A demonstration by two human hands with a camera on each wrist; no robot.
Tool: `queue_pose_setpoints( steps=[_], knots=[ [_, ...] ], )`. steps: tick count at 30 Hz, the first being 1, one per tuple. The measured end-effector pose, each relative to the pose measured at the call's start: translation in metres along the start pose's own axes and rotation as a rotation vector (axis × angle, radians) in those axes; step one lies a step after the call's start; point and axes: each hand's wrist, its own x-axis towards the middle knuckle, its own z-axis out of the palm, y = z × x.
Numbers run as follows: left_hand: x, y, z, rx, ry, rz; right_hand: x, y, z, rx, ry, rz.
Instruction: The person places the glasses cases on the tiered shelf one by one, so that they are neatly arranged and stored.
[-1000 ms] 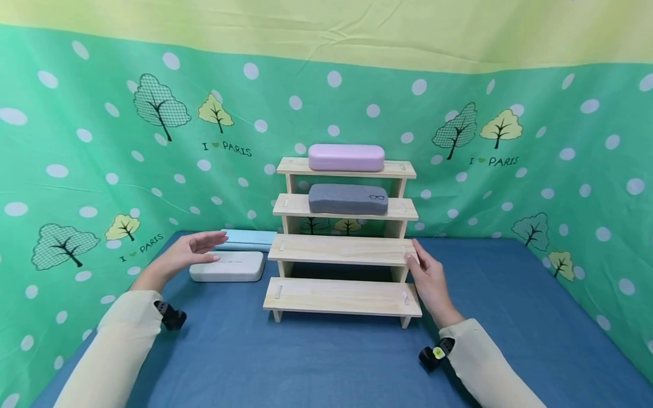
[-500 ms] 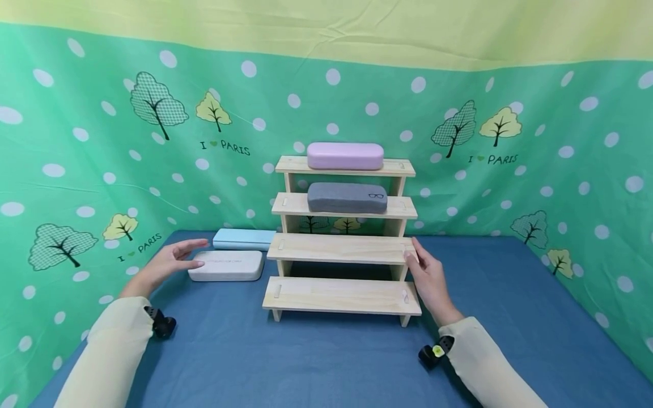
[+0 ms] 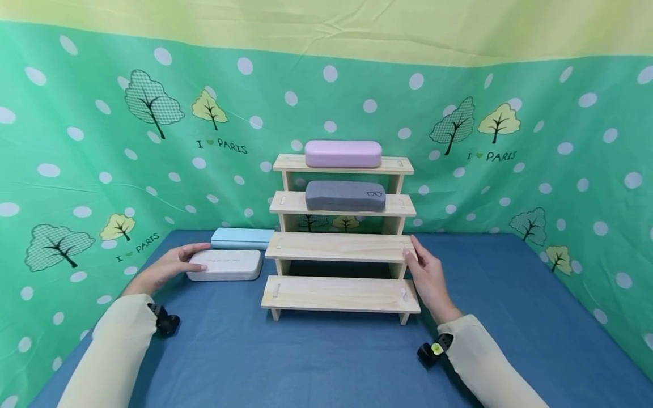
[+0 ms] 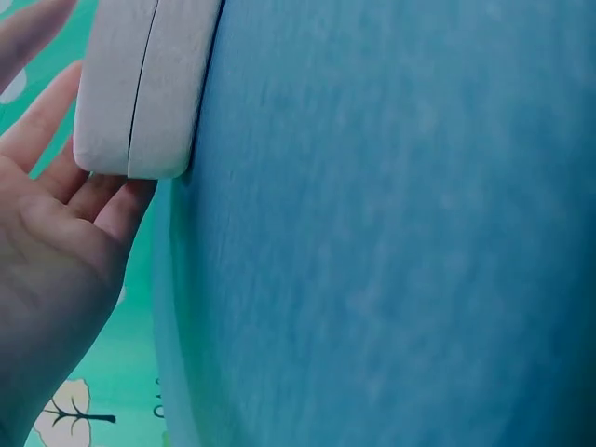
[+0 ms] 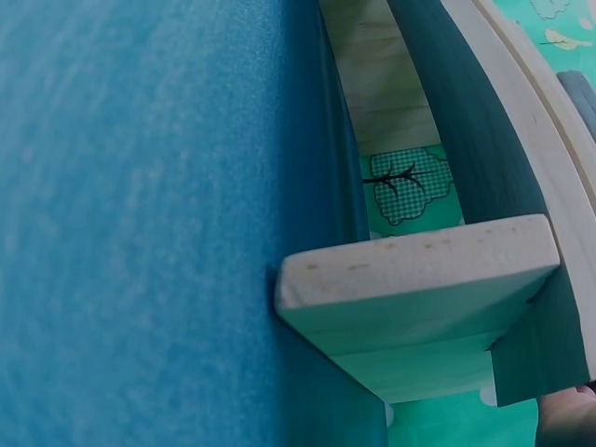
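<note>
My left hand [image 3: 168, 267] grips the left end of a white glasses case [image 3: 229, 265] lying on the table, thumb at its top and fingers along its far side. In the left wrist view, the fingers [image 4: 70, 177] pass behind the end of the case [image 4: 149, 93], where its lid seam shows. My right hand [image 3: 428, 277] holds the right end of a four-step wooden stand [image 3: 342, 247] at its second step from the bottom. Only a bit of that hand [image 5: 566, 419] appears in the right wrist view, beside the stand's leg [image 5: 419, 261].
A light blue case [image 3: 242, 238] lies behind the white one, next to the stand. A lilac glasses case [image 3: 343, 154] sits on the top step and a grey one [image 3: 345, 196] with a glasses print on the step below. A green dotted curtain [image 3: 316, 102] hangs behind the blue table [image 3: 306, 362].
My left hand first draws back left from above the cases, then comes down and right onto the white case's end. The right hand keeps its hold on the stand.
</note>
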Motion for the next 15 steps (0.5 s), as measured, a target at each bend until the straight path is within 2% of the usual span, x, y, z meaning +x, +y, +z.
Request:
queue_pose_setpoints(
  steps=[7, 15],
  knots=[
    [0.0019, -0.0073, -0.0001, 0.017, -0.027, 0.011, 0.0001, -0.0020, 0.0013, -0.006, 0.006, 0.002],
    [0.0012, -0.0061, 0.0014, 0.037, -0.065, 0.020, 0.0002, -0.0012, 0.0010, -0.001, 0.010, 0.006]
  ],
)
